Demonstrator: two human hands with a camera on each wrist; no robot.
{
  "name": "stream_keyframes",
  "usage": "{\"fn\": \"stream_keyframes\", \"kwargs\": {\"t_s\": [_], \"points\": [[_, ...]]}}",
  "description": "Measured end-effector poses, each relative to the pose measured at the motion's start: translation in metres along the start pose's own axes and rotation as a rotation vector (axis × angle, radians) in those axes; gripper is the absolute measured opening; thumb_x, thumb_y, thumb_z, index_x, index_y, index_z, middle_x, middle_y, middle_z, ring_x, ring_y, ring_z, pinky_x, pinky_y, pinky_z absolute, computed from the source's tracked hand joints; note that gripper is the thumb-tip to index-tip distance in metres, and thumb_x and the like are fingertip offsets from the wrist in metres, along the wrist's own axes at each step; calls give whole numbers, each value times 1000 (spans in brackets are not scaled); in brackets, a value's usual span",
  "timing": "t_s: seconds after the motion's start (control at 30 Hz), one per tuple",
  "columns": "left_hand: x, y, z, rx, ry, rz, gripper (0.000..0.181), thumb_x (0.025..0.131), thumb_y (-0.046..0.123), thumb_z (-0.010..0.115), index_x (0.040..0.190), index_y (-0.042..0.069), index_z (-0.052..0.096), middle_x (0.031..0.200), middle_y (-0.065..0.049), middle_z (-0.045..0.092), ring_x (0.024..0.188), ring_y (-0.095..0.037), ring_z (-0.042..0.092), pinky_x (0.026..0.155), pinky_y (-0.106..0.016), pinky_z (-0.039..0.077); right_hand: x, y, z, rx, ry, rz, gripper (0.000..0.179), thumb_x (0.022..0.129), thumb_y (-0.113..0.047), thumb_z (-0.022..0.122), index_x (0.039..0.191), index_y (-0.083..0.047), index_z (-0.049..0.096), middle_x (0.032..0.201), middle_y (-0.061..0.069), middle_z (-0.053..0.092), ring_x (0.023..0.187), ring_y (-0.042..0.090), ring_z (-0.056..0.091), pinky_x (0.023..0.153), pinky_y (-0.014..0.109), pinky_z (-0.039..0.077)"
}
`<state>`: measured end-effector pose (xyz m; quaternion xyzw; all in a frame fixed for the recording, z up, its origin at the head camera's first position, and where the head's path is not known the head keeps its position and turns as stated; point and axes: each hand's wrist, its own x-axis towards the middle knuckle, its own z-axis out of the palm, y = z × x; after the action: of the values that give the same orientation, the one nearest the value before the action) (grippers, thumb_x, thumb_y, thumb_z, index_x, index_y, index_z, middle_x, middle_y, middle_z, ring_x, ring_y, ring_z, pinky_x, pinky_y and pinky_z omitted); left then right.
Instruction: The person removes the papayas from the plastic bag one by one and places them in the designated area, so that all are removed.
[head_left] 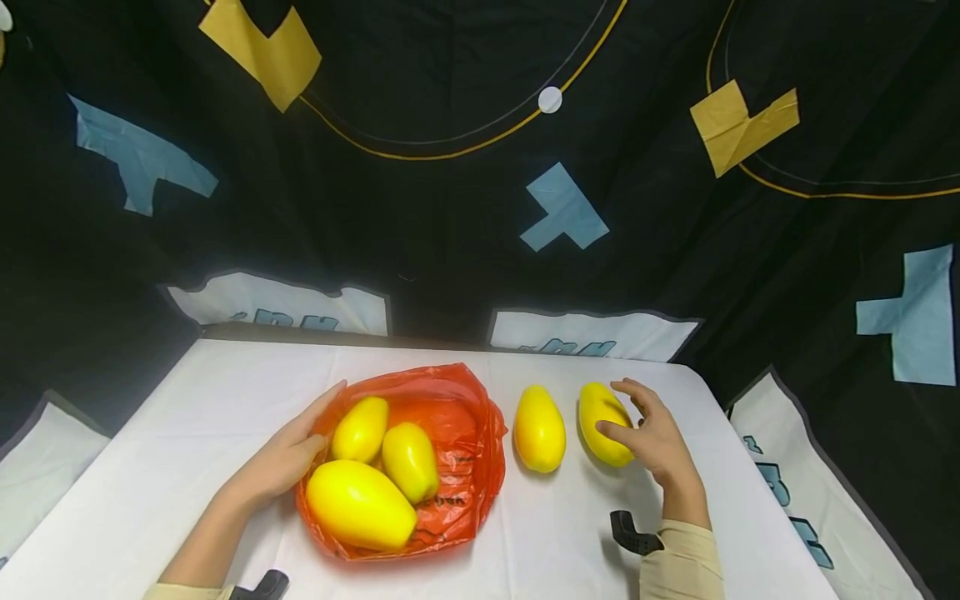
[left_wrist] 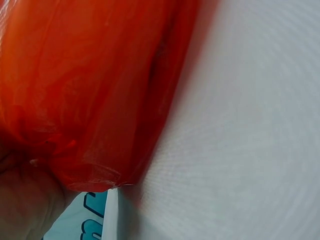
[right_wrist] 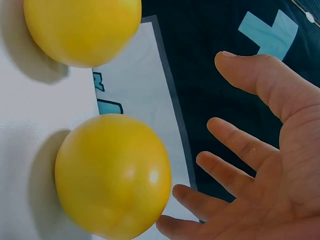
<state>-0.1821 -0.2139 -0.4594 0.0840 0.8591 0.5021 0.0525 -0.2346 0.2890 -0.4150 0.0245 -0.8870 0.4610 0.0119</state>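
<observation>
A red plastic bag (head_left: 468, 450) lies spread open on the table, with three yellow oval, mango-like fruits (head_left: 360, 504) inside. My left hand (head_left: 288, 454) grips its left rim, the thumb at the edge and the fingers along the outer side; in the left wrist view the red plastic (left_wrist: 95, 90) puckers beside the hand. Two more such fruits lie right of the bag, a nearer one (head_left: 539, 429) and a farther-right one (head_left: 600, 408). Over the latter's right side hovers my right hand (head_left: 652, 433), thumb and fingers spread. From the right wrist, its fingertips come close to the lower fruit (right_wrist: 112, 175).
A white cloth covers the table (head_left: 187, 417). Behind it hangs a black curtain (head_left: 420, 225) with blue and gold shapes. Black straps (head_left: 636, 535) are worn at both wrists, by the beige sleeves (head_left: 681, 562).
</observation>
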Motion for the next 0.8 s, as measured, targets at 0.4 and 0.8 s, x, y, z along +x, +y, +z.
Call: {"fn": "stream_keyframes", "kwargs": {"t_s": [0.4,0.8], "points": [[-1,1,-1,2,0,13,73,94,2,42,157,29,17,161,-9,18,144,-41,16,108,-70,15,-6,-11,-3,27,78,-105,72,78,-18,80,142,-13,48,155,6,30,142,36,26,113,57,25],[-1,0,-1,12,0,18,74,93,1,42,157,28,17,161,-8,18,144,-40,16,108,-70,15,-13,-27,-3,7,141,-184,78,75,-13,81,144,-17,46,153,4,32,141,33,27,114,55,25]]}}
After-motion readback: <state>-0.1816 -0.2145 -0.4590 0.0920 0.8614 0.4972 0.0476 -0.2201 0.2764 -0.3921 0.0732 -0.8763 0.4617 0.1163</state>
